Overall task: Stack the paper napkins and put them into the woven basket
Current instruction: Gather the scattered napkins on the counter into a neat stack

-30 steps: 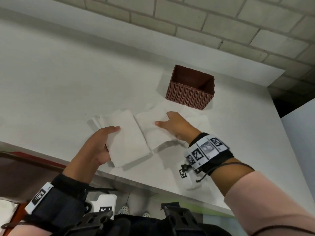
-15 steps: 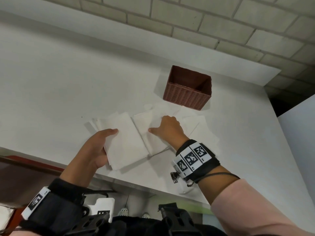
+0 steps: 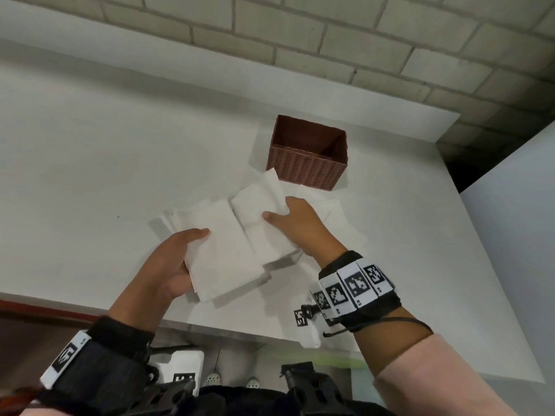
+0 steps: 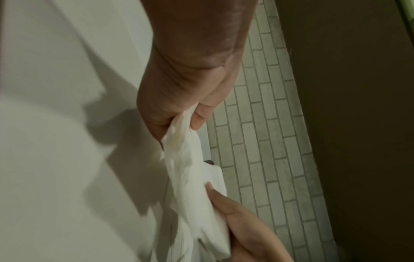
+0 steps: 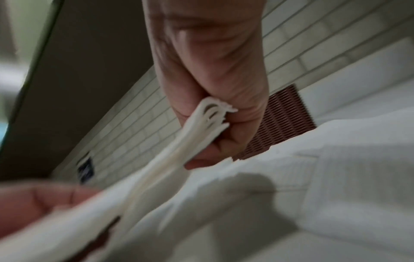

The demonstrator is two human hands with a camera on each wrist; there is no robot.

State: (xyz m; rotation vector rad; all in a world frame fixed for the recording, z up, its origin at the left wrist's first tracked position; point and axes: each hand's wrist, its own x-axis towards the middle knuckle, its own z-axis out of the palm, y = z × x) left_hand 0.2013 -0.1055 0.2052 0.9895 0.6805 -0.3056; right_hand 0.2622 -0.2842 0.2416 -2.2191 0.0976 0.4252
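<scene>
White paper napkins lie spread on the white table in front of a brown woven basket, which stands open and looks bare inside. My left hand grips a stack of napkins by its near-left edge, thumb on top; the left wrist view shows the stack pinched between thumb and fingers. My right hand pinches a second bunch of napkins lifted off the table beside the left stack; in the right wrist view several layers sit clamped in its fingers. More napkins lie flat under and right of the right hand.
A grey brick wall rises behind the table. The table's near edge runs just below my wrists. A white panel stands at the right end of the table. Open tabletop spreads to the left of the napkins.
My right hand has closed on a bunch of napkins and raised it from the table, drawing it toward the stack in my left hand. The left hand has kept its hold.
</scene>
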